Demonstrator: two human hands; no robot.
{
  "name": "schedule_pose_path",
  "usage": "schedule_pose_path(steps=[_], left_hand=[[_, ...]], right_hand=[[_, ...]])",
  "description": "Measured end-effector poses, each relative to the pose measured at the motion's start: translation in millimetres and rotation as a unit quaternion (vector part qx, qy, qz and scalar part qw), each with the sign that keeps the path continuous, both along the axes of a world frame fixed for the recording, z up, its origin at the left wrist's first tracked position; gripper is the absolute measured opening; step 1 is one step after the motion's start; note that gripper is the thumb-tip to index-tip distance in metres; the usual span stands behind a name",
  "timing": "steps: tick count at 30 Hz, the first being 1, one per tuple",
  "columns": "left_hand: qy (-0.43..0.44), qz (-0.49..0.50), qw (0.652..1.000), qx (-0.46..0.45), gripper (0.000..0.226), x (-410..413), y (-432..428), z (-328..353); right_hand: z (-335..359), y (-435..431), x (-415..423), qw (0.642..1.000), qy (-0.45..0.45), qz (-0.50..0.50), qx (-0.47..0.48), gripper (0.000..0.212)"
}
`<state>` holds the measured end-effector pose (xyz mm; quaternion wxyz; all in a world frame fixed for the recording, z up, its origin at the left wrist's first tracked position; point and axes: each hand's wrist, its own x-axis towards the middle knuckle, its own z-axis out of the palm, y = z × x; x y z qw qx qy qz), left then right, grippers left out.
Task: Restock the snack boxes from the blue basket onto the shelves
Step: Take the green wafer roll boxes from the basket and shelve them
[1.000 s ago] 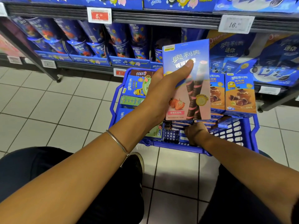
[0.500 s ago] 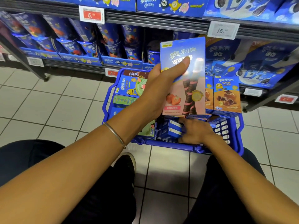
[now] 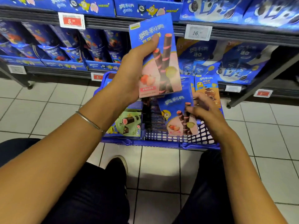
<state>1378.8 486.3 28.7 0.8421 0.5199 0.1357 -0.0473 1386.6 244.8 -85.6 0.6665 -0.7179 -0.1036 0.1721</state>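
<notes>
Blue-and-pink card box (image 3: pixel 155 57), tall and flat with a strawberry wafer-roll print, stands upright in the left hand (image 3: pixel 127 78): thumb pressed across the front face, fingers hidden behind. It is held above the blue basket (image 3: pixel 161 143), in front of the shelves (image 3: pixel 242 32). The right hand (image 3: pixel 205 110) pinches the right edge of a second box (image 3: pixel 176 117) of the same print, tilted, lower end inside the basket's near right.

Judgement on the step — gathering matching boxes before shelving. To do it well, the right hand should lift the second box straight up, clear of the basket's mesh wall and the dark packs (image 3: pixel 149 117) beside it, then lay it flat against the first so the left thumb can clamp both, edges aligned and print outward. A fingertip pinch on thin card may slip; a fuller grip looks safer.

Look of the boxes — glossy, no dents visible, corners square, white lettering on blue. A green-print box (image 3: pixel 129 125) lies at the basket's near left; an orange-print box (image 3: pixel 207 92) stands at its far right.
</notes>
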Motion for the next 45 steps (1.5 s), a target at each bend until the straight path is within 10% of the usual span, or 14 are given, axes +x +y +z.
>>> schedule_pose_path(steps=[5,11,22,27,45], left_hand=[[-0.016,0.036,0.998,0.044,0.019,1,18,8],[0.032,0.097,0.987,0.125,0.017,8,17,-7],[0.061,0.070,0.977,0.194,0.090,5,-2,-12],[0.022,0.019,0.998,0.046,0.087,-5,-11,-9],[0.001,-0.056,0.998,-0.028,0.071,39,15,-29]], right_hand=[[30,10,5,0.960,0.099,-0.100,0.243,0.011],[86,39,4,0.917,0.095,-0.136,0.364,0.037],[115,86,2,0.926,0.167,-0.100,0.324,0.014],[95,100,-2,0.933,0.203,-0.060,0.290,0.023],[77,116,38,0.955,0.210,-0.064,0.201,0.037]])
